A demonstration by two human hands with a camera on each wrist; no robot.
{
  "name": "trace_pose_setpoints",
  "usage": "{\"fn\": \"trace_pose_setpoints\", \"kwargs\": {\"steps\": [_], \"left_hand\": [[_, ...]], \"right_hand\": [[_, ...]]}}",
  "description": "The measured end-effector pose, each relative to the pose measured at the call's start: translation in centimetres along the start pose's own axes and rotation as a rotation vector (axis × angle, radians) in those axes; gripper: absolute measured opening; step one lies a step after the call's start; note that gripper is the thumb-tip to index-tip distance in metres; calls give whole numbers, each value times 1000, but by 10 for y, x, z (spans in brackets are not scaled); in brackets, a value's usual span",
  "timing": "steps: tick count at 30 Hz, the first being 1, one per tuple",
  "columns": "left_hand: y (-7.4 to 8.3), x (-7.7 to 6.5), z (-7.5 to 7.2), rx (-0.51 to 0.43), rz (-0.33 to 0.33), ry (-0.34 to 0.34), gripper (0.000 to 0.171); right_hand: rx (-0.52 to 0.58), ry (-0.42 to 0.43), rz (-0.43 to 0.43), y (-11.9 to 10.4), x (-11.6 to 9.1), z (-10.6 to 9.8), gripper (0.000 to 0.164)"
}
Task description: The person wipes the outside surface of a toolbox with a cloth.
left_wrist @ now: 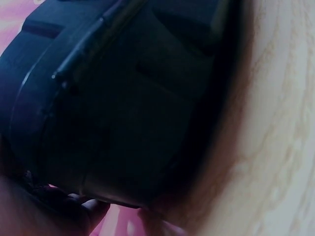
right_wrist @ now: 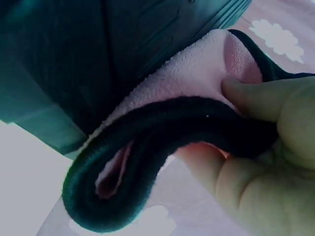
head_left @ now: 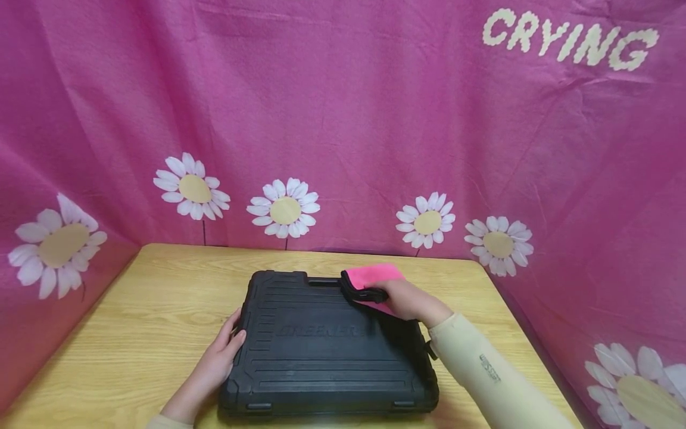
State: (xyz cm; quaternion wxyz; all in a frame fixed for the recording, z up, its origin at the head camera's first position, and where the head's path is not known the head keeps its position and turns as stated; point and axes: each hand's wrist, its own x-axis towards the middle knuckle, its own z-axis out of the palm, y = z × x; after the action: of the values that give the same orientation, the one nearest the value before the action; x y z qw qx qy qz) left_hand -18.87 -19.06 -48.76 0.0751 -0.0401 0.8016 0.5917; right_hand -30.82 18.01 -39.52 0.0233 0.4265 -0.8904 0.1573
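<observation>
A black plastic tool case (head_left: 321, 339) with raised lettering lies on the table, its handle side away from me. My left hand (head_left: 217, 354) grips the case's left side, thumb at the upper edge and fingers along the side wall. In the left wrist view the case's dark side (left_wrist: 128, 128) hides most of that hand. My right hand (head_left: 404, 298) holds a folded pink cloth (head_left: 372, 274) with black edging over the far right part of the lid. In the right wrist view, thumb and fingers pinch the cloth (right_wrist: 197, 73), which touches the case.
The wooden table (head_left: 134, 333) extends on both sides of the case. A magenta curtain (head_left: 343, 119) printed with daisies hangs behind and on both sides of the table. Two latches show on the case's near side, and a dark tab (head_left: 431, 350) sticks out at its right.
</observation>
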Motion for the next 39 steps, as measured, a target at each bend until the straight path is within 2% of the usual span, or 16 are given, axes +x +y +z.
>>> {"fn": "trace_pose_setpoints", "kwargs": {"steps": [8, 14, 19, 21, 26, 32, 39], "left_hand": [[0, -1, -1, -8, -2, -5, 63], [-2, 1, -1, -31, -7, -17, 62], [-3, 3, 0, -43, -1, -16, 62], [-3, 3, 0, -41, 1, -14, 62], [-3, 3, 0, -21, -5, -6, 62], [-2, 2, 1, -13, -15, 6, 63], [-2, 1, 1, -8, -21, 10, 65]], "right_hand": [[-30, -2, 105, 14, 10, -2, 24], [-45, -18, 203, 25, 14, -4, 28], [48, 19, 179, 35, 15, -3, 34], [55, 14, 201, 39, 14, -3, 34], [-29, -27, 308, 50, 9, -2, 33], [-8, -3, 264, 52, 2, 2, 36], [-18, 14, 202, 44, -9, 5, 43]]}}
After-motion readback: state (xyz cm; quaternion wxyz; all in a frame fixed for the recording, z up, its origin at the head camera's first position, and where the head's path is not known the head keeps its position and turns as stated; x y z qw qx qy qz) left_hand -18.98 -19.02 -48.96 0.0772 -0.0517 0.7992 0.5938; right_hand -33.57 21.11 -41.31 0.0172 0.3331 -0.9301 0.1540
